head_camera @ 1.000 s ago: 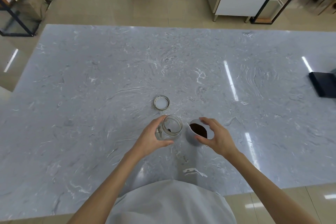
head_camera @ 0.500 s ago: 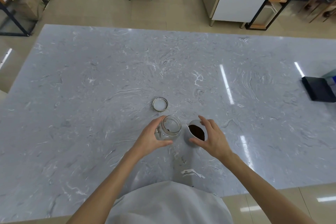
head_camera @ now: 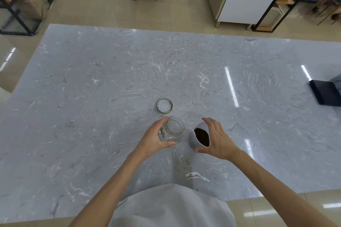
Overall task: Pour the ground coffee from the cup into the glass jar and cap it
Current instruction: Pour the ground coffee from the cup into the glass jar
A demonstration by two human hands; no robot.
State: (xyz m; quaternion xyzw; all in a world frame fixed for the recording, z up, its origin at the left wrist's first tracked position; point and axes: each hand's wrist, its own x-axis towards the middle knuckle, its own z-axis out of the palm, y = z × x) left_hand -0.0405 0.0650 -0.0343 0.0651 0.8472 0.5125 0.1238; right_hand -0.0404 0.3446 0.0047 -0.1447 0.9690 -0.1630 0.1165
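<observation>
One glass jar (head_camera: pixel 174 131), upright, left hand (head_camera: pixel 154 141) wrapped around it. One white cup (head_camera: pixel 196 139) of ground coffee (head_camera: pixel 202 136), tilted jarward, gripped by right hand (head_camera: pixel 218 140). One lid (head_camera: pixel 165 105) beyond, well apart. Grey marble surface (head_camera: pixel 92 97); beige tiled floor (head_camera: pixel 177 5).

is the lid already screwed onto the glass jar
No, the lid lies on the marble table behind the open glass jar, which the left hand holds.

A glass jar (head_camera: pixel 174 130) stands on the desk (head_camera: pixel 92 97), near its front edge. Just behind the jar lies its lid (head_camera: pixel 165 105). Just right of the jar is a cup (head_camera: pixel 200 137) holding ground coffee (head_camera: pixel 202 136), tilted toward the jar.
</observation>
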